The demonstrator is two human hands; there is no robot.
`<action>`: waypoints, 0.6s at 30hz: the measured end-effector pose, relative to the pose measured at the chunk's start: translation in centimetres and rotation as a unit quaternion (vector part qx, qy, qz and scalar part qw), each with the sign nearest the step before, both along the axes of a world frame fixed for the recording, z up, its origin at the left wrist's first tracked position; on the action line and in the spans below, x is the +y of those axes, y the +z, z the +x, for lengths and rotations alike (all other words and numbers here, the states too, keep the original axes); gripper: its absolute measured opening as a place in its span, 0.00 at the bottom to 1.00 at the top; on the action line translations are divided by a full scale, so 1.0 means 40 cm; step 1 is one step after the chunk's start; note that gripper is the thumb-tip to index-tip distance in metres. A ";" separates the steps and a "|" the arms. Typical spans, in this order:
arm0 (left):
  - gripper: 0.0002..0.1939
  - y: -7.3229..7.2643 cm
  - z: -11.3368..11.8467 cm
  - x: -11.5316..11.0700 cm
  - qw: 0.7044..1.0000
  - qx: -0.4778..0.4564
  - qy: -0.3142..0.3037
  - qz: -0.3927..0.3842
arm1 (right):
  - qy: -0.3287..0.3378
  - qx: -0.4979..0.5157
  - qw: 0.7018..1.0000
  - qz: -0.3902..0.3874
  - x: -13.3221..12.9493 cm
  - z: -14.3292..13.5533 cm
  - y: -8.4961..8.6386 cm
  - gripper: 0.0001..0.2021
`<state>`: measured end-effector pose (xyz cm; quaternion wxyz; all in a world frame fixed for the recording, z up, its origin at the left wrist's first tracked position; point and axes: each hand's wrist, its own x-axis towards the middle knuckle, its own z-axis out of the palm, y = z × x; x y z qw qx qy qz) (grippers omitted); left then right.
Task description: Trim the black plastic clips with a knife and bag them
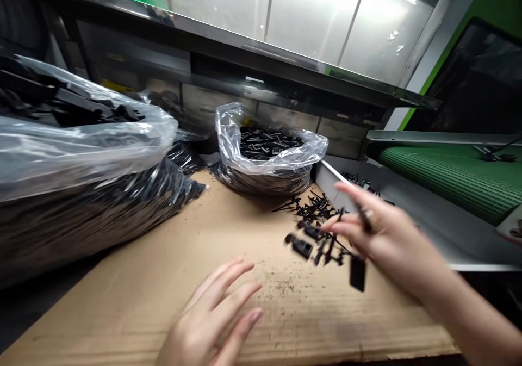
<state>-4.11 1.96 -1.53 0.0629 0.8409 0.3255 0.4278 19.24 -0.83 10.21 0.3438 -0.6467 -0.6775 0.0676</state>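
My right hand is closed on a black plastic sprue with flat rectangular parts on its branches; motion blurs it. A dark piece also shows against the palm, too smeared to name. Low in front, my left hand is held with fingers apart and nothing in it, over the cardboard. Behind the sprue lies a pile of bare black runners on the cardboard. Small dark crumbs are scattered between my hands.
A large clear bag of black parts stands at left, a smaller open bag at the back. To the right are a grey metal tray with black pieces and a green conveyor belt. A metal shelf edge crosses above.
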 end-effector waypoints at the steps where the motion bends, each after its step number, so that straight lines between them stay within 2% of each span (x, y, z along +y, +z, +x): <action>1: 0.15 0.009 0.010 -0.003 0.999 0.033 0.000 -0.003 | 0.029 -0.007 0.999 -0.034 0.001 -0.031 -0.039 0.24; 4: 0.20 0.012 0.037 -0.004 0.992 0.123 -0.014 -0.018 | 0.072 -0.039 0.995 -0.059 0.009 -0.095 -0.127 0.10; 6: 0.19 0.001 0.048 -0.002 0.986 0.161 -0.033 -0.030 | 0.064 -0.069 0.994 -0.048 0.013 -0.117 -0.152 0.08; 11: 0.17 -0.015 0.051 0.000 0.990 0.124 -0.062 -0.036 | 0.033 -0.134 0.990 -0.028 0.021 -0.138 -0.142 0.10; 18: 0.14 -0.025 0.051 -0.003 0.991 0.110 -0.056 -0.058 | 0.069 -0.162 0.982 -0.070 0.059 -0.145 -0.138 0.14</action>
